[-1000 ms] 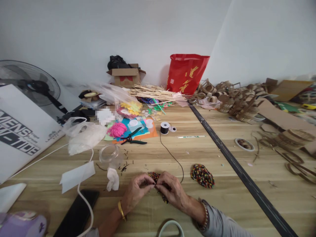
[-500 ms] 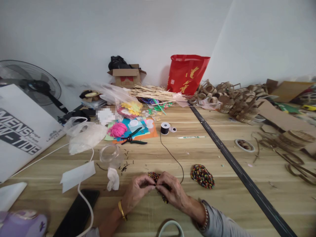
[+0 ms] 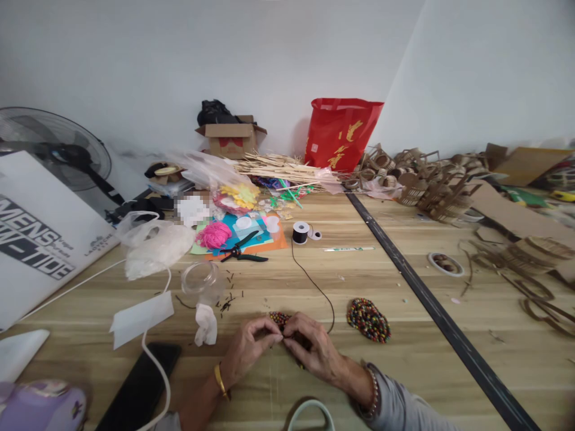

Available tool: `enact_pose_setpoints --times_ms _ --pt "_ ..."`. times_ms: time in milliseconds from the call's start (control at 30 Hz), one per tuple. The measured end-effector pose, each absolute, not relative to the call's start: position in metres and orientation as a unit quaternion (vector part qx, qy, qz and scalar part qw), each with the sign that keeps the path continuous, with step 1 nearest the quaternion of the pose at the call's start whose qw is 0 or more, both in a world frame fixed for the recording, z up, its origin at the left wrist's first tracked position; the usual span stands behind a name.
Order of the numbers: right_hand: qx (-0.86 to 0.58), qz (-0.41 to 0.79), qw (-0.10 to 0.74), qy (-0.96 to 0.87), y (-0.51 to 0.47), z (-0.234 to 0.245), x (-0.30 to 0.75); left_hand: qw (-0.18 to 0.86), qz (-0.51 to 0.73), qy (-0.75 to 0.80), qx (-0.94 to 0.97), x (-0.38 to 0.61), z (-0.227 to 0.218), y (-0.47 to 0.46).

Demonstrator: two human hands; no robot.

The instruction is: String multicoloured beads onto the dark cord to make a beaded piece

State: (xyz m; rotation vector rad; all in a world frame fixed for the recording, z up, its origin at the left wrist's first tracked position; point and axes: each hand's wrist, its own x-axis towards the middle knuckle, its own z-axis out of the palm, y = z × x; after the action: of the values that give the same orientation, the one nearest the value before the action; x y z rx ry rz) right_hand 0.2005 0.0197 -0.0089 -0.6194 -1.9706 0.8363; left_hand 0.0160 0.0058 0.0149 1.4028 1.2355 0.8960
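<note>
A: Begin at your far left. What stands there?

B: A fan point(image 3: 54, 149), with a white box point(image 3: 40, 221) before it. Nearer you are a purple object point(image 3: 40, 404), cut off by the edge of view, and a flat black slab point(image 3: 139, 386) with a white cable point(image 3: 167, 383) beside it.

A: And moving right?

B: A clear jar point(image 3: 197, 280) with a crumpled tissue point(image 3: 206, 326) on its near side. Farther off, pink yarn point(image 3: 214, 236) and black-handled cutters point(image 3: 242, 250) lie on coloured sheets point(image 3: 275, 240). Dark snippets point(image 3: 226, 304) are scattered short of your hands.

A: Now your left hand point(image 3: 250, 348)?

B: Its thumb and forefinger meet at the tips, pinching a thin dark piece point(image 3: 283, 337), too small to name. A gold bangle point(image 3: 220, 381) circles that wrist.

A: Where are your beads?

B: A multicoloured bead bunch point(image 3: 279, 318) lies on the table just beyond your fingertips, partly hidden by your right hand point(image 3: 317, 348). That hand's thumb and forefinger are closed too, on the same piece, tips right beside the left's. Farther away stands a spool point(image 3: 300, 233); its black cord point(image 3: 309, 278) runs near, passing out of sight behind your right hand.

A: Farther right?

B: A bead coil point(image 3: 369, 321), untouched, then a black strip point(image 3: 426, 299), a small bowl point(image 3: 444, 264) and woven baskets point(image 3: 532, 256).
</note>
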Motion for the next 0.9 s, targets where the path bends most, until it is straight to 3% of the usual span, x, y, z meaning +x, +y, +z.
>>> enact_pose_setpoints --times_ms 200,467,733,900 --pt "-0.227 0.399 0.436 -0.774 0.019 -0.001 0.206 0.535 0.395 0.509 0.546 0.013 0.016 0.008" --pt "-0.301 0.539 0.467 -0.633 0.021 -0.006 0.207 0.539 0.41 0.491 0.548 0.012 0.013 0.007" --pt "-0.279 0.666 0.398 -0.566 0.019 -0.007 0.195 0.492 0.404 0.475 0.608 0.012 0.016 0.003" --pt "-0.309 0.653 0.345 -0.598 0.02 -0.006 0.192 0.471 0.409 0.461 0.632 0.012 0.012 0.002"
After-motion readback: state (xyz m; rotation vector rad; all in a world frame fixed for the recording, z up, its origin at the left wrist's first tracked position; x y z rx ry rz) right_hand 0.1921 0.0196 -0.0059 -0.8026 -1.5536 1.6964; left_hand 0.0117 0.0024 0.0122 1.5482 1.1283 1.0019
